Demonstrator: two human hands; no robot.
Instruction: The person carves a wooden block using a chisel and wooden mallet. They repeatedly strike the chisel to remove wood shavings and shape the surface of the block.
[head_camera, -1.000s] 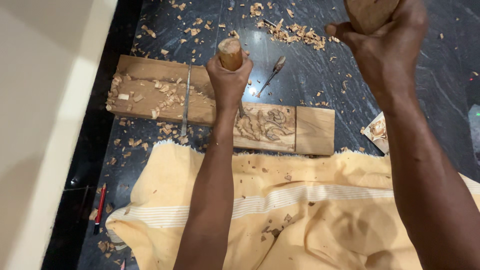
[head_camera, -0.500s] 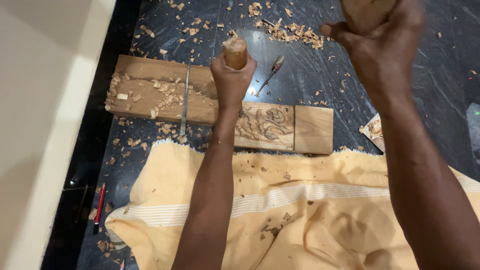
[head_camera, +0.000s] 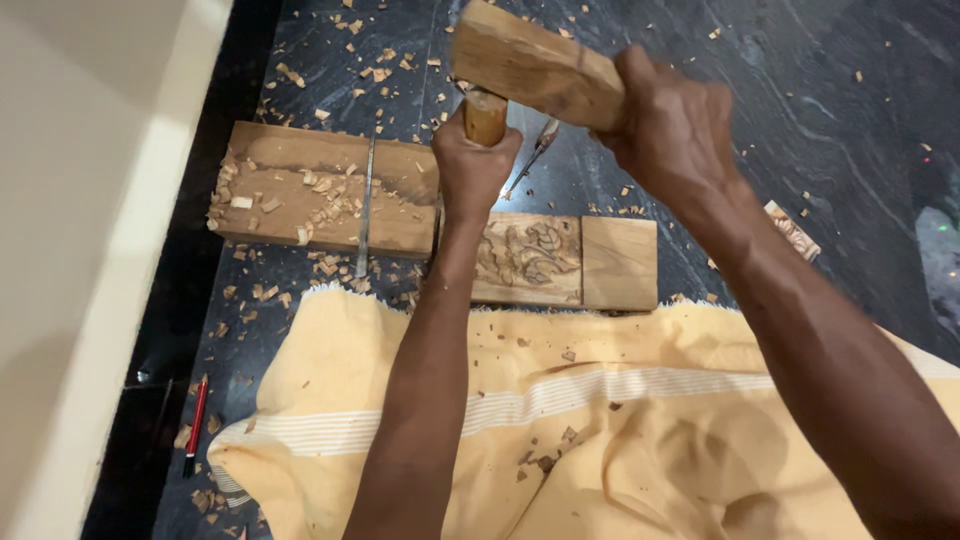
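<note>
My left hand (head_camera: 470, 165) is closed around a wooden-handled chisel (head_camera: 486, 115), held upright over a long wooden plank (head_camera: 620, 265) with a carved leaf pattern. Its blade is hidden behind my hand. My right hand (head_camera: 670, 125) grips a wooden block mallet (head_camera: 535, 65), whose face rests against the top of the chisel handle. The carved panel (head_camera: 527, 255) lies just right of my left wrist.
Another chisel (head_camera: 365, 205) lies on the plank's left part among wood chips. A loose tool (head_camera: 530, 160) rests on the dark stone floor behind. A yellow striped cloth (head_camera: 560, 420) covers my lap. A red pencil (head_camera: 195, 425) lies at left near a pale wall (head_camera: 80, 250).
My right hand swung the mallet down from high at the upper right onto the chisel handle. My left hand stayed on the chisel.
</note>
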